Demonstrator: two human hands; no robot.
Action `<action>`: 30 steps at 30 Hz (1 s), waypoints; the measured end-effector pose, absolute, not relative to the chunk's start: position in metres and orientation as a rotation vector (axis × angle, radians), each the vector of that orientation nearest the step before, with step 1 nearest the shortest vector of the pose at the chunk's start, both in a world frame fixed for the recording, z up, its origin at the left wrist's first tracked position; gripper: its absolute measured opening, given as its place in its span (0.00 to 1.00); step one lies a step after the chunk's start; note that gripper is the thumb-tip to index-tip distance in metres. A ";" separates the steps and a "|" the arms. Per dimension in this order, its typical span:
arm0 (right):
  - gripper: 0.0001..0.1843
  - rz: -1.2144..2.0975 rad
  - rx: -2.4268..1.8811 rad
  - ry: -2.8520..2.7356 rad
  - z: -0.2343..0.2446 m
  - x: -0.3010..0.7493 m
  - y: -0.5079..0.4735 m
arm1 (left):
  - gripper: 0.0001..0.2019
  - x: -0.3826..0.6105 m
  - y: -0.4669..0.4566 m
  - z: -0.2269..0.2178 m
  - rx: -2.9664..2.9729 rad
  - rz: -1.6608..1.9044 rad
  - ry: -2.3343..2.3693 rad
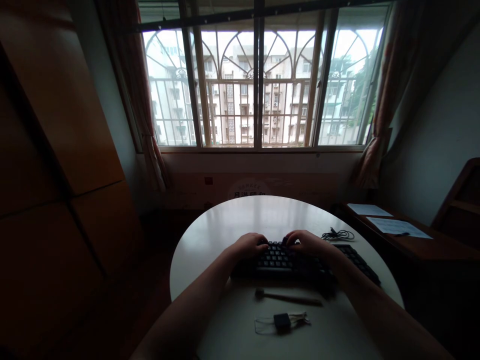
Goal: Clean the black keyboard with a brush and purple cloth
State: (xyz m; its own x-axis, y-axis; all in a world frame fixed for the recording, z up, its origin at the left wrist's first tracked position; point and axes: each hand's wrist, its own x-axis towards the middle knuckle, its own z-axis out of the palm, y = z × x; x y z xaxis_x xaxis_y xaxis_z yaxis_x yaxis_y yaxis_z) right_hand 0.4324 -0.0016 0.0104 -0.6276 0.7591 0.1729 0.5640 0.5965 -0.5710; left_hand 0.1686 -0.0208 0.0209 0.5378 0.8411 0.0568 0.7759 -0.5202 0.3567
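Note:
A black keyboard [275, 260] lies across the white round table, its middle and right parts partly hidden by my right hand and forearm. My left hand [249, 245] rests at its upper left, fingers curled onto the edge and keys. Above the top row, my right hand [303, 242] pinches a small dark piece that looks like a keycap [285, 241]. In front of the keyboard lies a brush [288, 298] with a thin handle and dark bristles. Nearer me is a wire keycap puller [282, 321] with a black square body and wire loops.
A coiled black cable [338, 234] sits behind the keyboard's right part. The round table [210, 235] stands before a barred window. To the right, a brown desk [408, 245] carries paper sheets [399, 227] and a dark pen. A wooden cabinet [67, 125] is at left.

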 end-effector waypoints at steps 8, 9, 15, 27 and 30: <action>0.09 0.616 -1.121 -2.436 0.009 0.434 0.000 | 0.18 0.168 -0.018 0.018 2.501 0.320 1.346; 0.08 0.600 -1.137 -2.436 0.010 0.434 0.000 | 0.18 0.168 -0.017 0.018 2.503 0.318 1.346; 0.11 0.603 -1.196 -2.447 0.011 0.434 -0.001 | 0.18 0.168 -0.018 0.017 2.507 0.339 1.340; 0.09 0.550 -1.106 -2.491 0.013 0.432 -0.005 | 0.17 0.169 -0.021 0.020 2.501 0.345 1.344; 0.10 0.448 -1.270 -2.519 0.016 0.428 -0.008 | 0.17 0.169 -0.021 0.021 2.504 0.340 1.339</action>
